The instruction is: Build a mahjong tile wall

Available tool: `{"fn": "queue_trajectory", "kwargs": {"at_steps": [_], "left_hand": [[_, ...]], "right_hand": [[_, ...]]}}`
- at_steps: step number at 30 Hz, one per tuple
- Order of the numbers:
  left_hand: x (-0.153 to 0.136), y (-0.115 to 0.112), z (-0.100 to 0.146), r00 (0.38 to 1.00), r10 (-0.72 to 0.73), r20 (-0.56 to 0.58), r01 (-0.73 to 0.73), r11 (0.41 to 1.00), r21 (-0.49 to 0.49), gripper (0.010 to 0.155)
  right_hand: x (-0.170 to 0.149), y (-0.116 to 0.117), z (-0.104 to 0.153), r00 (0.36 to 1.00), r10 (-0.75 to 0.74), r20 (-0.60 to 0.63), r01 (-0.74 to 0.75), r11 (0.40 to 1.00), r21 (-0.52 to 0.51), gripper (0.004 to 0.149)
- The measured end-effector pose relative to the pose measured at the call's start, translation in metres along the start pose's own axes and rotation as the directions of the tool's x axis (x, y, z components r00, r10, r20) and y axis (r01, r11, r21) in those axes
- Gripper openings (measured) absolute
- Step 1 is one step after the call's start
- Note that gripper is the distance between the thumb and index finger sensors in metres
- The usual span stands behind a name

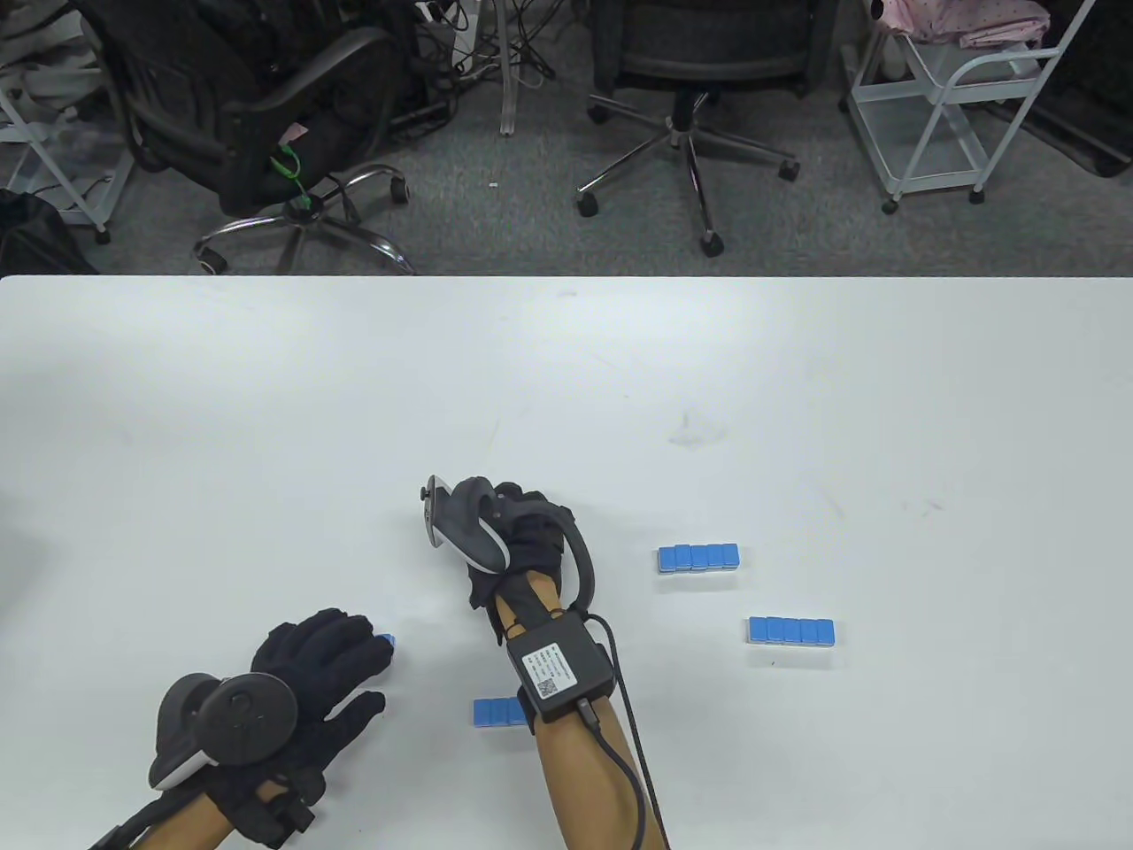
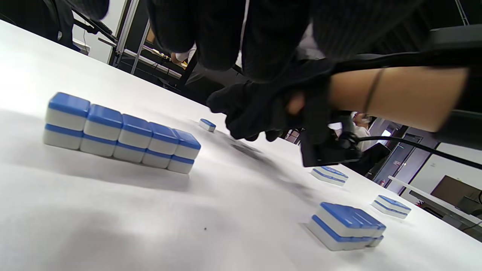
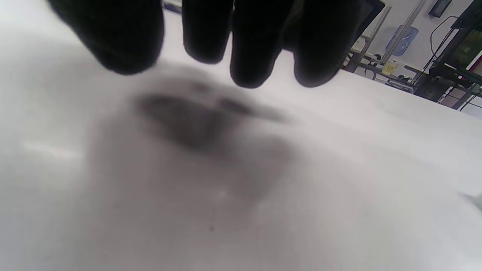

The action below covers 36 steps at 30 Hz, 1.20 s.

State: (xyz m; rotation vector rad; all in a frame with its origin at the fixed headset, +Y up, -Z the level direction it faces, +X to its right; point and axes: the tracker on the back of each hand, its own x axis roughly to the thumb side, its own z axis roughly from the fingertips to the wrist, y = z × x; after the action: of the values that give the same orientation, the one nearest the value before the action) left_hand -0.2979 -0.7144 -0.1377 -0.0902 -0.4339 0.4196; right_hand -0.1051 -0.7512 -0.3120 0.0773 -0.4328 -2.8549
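On the white table (image 1: 265, 398), four short blue-and-white tile rows lie towards the near edge: one double-stacked under the left hand (image 1: 305, 677) and seen whole at (image 2: 120, 133), one beside the right forearm (image 1: 498, 712), and two towards the right (image 1: 698, 557) (image 1: 790, 630). The left hand rests on its row, fingers relaxed. The right hand (image 1: 522, 531) hovers mid-table, fingers loosely curled, holding nothing. A single tile (image 2: 207, 125) lies just ahead of it. Best practice appears to be sliding whole rows end to end, square and unbroken.
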Motion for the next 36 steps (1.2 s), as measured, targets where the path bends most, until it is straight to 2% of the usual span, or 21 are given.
{"fn": "queue_trajectory", "kwargs": {"at_steps": [3,5,7,12,16,20,25,29,32,36], "left_hand": [[0.0,0.0,0.0,1.0,0.004,0.002,-0.004,1.0,0.004,0.06],[0.0,0.0,0.0,1.0,0.009,0.005,-0.009,1.0,0.007,0.06],[0.0,0.0,-0.001,1.0,0.001,0.01,-0.001,1.0,0.003,0.06],[-0.002,0.0,-0.003,1.0,0.01,0.002,-0.01,1.0,-0.001,0.06],[-0.001,-0.001,-0.003,1.0,0.01,0.004,-0.01,1.0,-0.003,0.06],[0.001,-0.002,-0.002,1.0,0.005,0.012,-0.005,1.0,-0.007,0.06],[0.001,-0.002,0.0,1.0,0.006,0.01,-0.006,1.0,-0.004,0.06],[0.001,-0.002,-0.001,1.0,0.01,0.007,-0.01,1.0,-0.004,0.06],[0.001,-0.002,-0.001,1.0,0.012,0.004,-0.012,1.0,-0.005,0.06],[0.0,-0.001,-0.001,1.0,0.014,-0.001,-0.014,1.0,-0.002,0.06]], "right_hand": [[0.004,0.001,-0.008,0.999,-0.044,0.018,0.046,0.991,-0.129,0.064],[0.007,0.001,-0.011,0.999,-0.035,0.029,0.038,0.996,-0.082,0.063],[0.009,-0.001,-0.013,1.0,0.001,0.02,0.001,0.996,-0.087,0.06],[0.01,-0.002,-0.015,0.997,-0.063,0.044,0.067,0.993,-0.102,0.053],[0.0,0.004,-0.005,0.986,0.004,0.168,0.008,0.997,-0.071,0.057],[-0.03,0.015,0.016,0.965,-0.036,0.26,0.024,0.998,0.051,0.057],[-0.072,0.038,0.06,0.939,-0.16,0.303,0.131,0.985,0.114,0.06],[-0.099,0.056,0.103,0.915,-0.244,0.322,0.209,0.968,0.14,0.059],[-0.105,0.062,0.12,0.895,-0.294,0.336,0.256,0.954,0.153,0.059],[-0.106,0.066,0.136,0.878,-0.299,0.374,0.28,0.954,0.104,0.059]]}}
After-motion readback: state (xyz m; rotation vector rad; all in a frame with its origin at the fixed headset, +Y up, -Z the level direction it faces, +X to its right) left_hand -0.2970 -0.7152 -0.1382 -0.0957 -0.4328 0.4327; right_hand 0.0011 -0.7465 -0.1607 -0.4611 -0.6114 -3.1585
